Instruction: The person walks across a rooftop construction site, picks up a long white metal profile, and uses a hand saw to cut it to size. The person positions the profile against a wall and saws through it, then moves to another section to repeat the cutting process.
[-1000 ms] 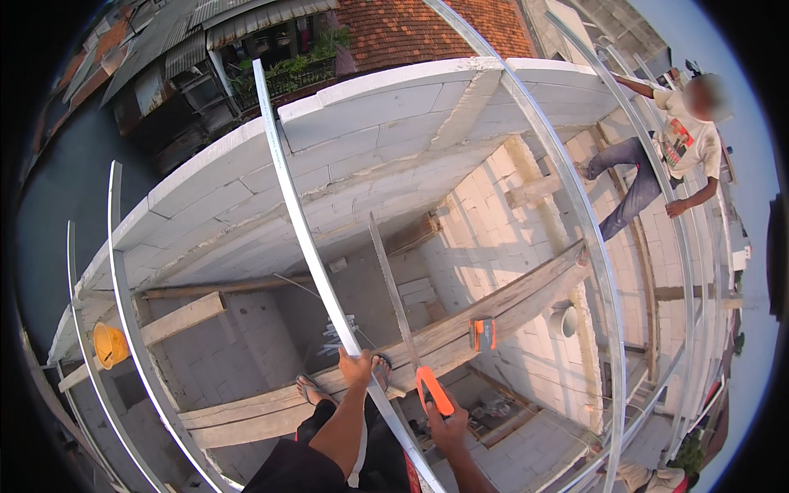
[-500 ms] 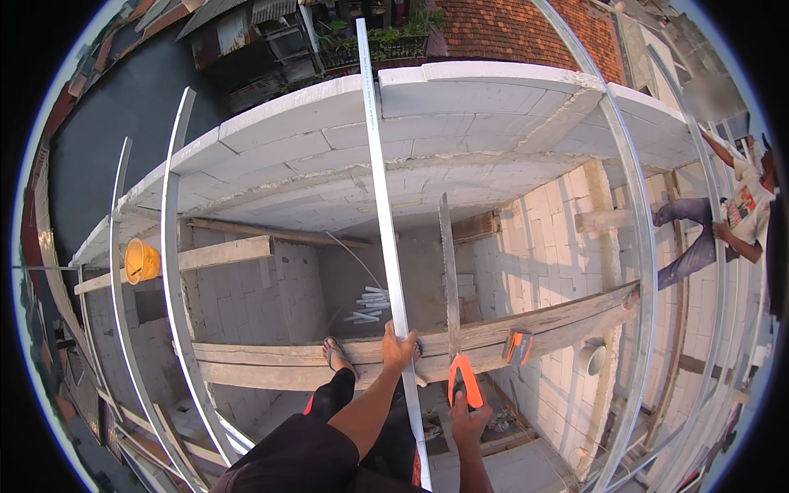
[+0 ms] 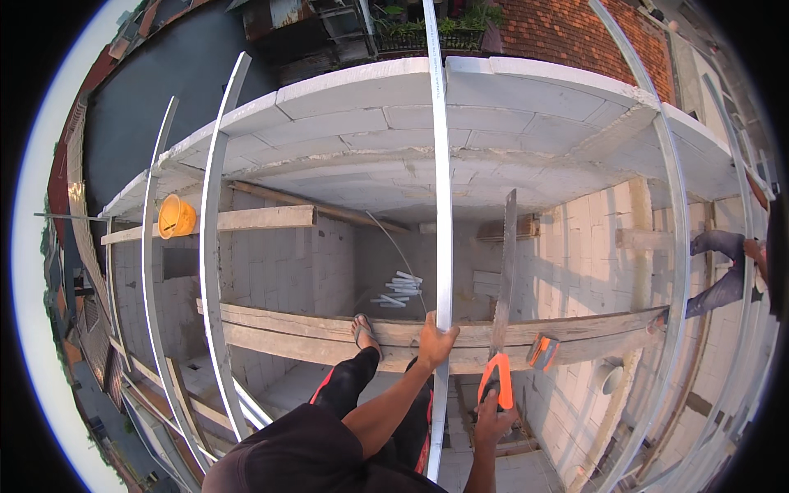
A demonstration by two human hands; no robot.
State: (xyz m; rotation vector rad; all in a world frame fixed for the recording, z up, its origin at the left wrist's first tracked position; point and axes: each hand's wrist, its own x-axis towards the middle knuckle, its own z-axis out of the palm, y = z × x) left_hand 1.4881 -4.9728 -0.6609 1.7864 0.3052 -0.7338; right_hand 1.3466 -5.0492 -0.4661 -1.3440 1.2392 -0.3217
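My left hand (image 3: 437,338) is wrapped round a long silvery metal bar (image 3: 444,205), which runs from near my body out over the far block wall. To its right, my right hand (image 3: 494,417) grips a hand saw by its orange and black handle. The toothed saw blade (image 3: 505,271) points away from me, roughly alongside the bar and apart from it. Below both hands lie weathered wooden planks (image 3: 283,337), with my left foot in a sandal on them. A small orange and grey object (image 3: 543,352) rests on the planks right of the saw.
Metal bars (image 3: 215,181) cross at left, others at right (image 3: 675,197). A yellow bucket (image 3: 177,217) stands on a board at left. White offcuts (image 3: 399,289) lie on the floor far below. Another person's legs (image 3: 723,279) show at far right. A pale block wall (image 3: 353,127) encloses the far side.
The view has swung left, so the scene sits further right in the picture. Both hands keep their holds on the bar and the saw.
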